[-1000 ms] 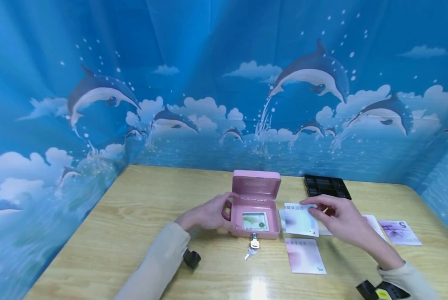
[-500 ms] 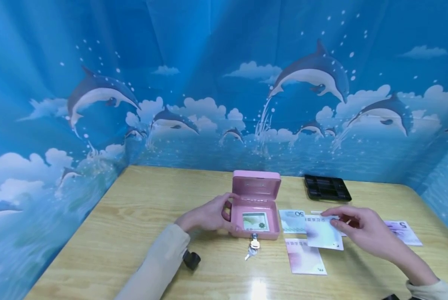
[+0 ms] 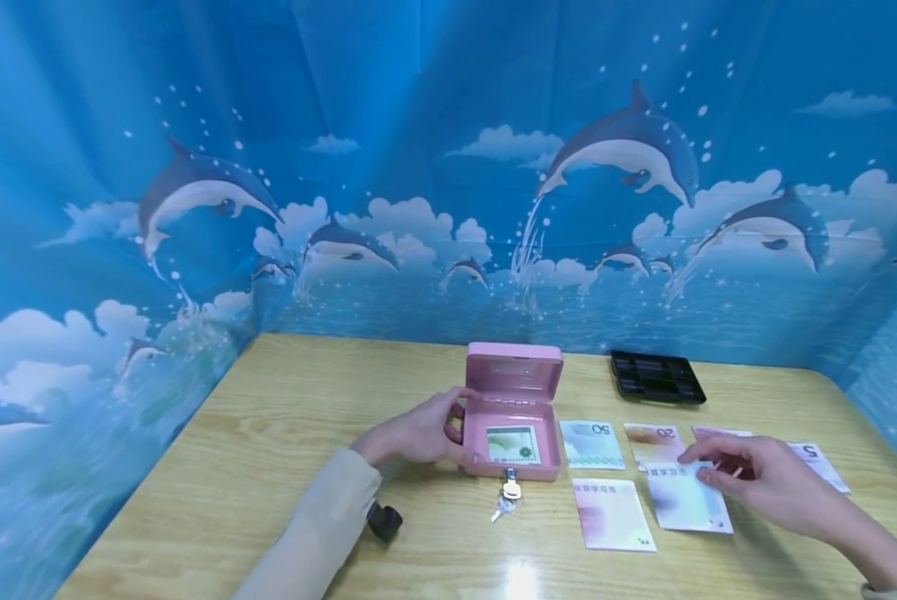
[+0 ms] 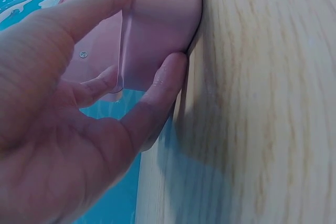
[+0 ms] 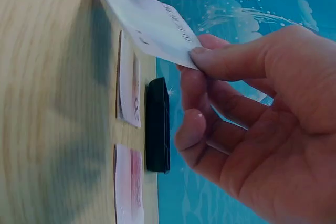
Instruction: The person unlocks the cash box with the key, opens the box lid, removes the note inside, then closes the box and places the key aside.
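Note:
My left hand [image 3: 422, 427] holds the left side of an open pink cash box [image 3: 550, 442], its thumb at the front corner and its fingers along the side wall. In the left wrist view, fingers [image 4: 157, 90] touch the pink wall [image 4: 157, 35]. A green banknote [image 3: 513, 445] lies inside the box. My right hand [image 3: 782, 483] pinches a pale banknote [image 3: 689, 497] by its upper corner, thumb against fingertips. In the right wrist view, that banknote [image 5: 152, 22] is tilted above the table. Just behind it lies a 20 banknote [image 3: 654, 444], partly covered.
A 50 banknote [image 3: 593, 444] and a pinkish banknote [image 3: 613, 514] lie right of the box. Further right are a reddish banknote [image 3: 711, 431] and a 5 banknote [image 3: 824, 465]. Keys [image 3: 507, 497] hang from the box lock. A black compartment tray [image 3: 657, 378] stands behind, near the curtain.
My right hand has carried the pale banknote right and toward me, from over the 50 banknote to in front of the 20 banknote. My left hand has stayed on the box.

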Available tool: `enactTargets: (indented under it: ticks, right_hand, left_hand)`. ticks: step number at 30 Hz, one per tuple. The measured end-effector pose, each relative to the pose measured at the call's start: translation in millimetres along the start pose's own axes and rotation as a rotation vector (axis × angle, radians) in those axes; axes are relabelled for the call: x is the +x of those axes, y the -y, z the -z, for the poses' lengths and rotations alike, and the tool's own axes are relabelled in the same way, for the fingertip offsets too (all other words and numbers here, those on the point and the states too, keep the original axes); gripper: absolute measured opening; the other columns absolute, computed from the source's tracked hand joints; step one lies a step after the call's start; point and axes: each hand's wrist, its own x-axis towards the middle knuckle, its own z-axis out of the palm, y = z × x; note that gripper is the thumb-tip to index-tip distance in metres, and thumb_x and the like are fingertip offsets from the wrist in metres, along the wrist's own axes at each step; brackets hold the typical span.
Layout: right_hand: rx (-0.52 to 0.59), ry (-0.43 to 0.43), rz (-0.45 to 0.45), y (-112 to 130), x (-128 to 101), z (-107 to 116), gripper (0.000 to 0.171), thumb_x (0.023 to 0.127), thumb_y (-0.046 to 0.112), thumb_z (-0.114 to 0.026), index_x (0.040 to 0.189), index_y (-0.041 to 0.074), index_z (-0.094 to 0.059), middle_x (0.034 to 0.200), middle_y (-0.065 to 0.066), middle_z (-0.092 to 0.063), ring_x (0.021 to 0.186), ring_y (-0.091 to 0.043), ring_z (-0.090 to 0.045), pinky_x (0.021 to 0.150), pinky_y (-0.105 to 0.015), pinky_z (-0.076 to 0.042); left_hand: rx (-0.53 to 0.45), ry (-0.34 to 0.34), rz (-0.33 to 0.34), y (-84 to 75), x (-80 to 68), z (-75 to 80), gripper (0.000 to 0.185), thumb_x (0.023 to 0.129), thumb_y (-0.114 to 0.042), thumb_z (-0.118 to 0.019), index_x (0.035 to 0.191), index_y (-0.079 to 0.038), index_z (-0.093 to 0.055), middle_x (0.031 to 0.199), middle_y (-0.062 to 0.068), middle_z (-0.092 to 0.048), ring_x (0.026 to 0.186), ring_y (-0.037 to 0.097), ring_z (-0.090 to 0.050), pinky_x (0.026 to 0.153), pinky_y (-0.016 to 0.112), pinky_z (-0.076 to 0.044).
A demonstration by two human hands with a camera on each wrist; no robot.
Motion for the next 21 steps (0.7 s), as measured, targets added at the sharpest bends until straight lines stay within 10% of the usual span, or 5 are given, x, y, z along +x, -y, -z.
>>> enactTargets:
  ticks: [8, 21]
  right_hand:
    - [-0.069, 0.023, 0.114, -15.3, -2.8, -4.6, 0.021, 0.085, 0.003, -0.078, 0.1, 0.018, -0.076, 0.131, -0.043, -0.056, 0.072, 0.009, -0.053, 0.057, -0.019, -0.05]
    - [-0.141, 0.089, 0.068, -16.6, 6.0, -6.7, 0.021, 0.08, 0.012, -0.084, 0.099, 0.017, -0.076, 0.092, 0.003, -0.074, 0.071, 0.009, -0.054, 0.06, -0.019, -0.052]
  left_hand:
    - [0.006, -0.005, 0.015, 0.1, 0.8, -0.3, 0.094, 0.078, -0.02, -0.089, 0.155, -0.021, -0.035, 0.129, 0.009, -0.059, 0.105, 0.018, -0.065, 0.099, 0.039, -0.057]
    - [0.004, -0.005, 0.016, 2.4, 0.5, 0.7, 0.094, 0.079, -0.026, -0.089, 0.155, -0.021, -0.034, 0.128, 0.007, -0.058, 0.104, 0.016, -0.065, 0.1, 0.038, -0.056]
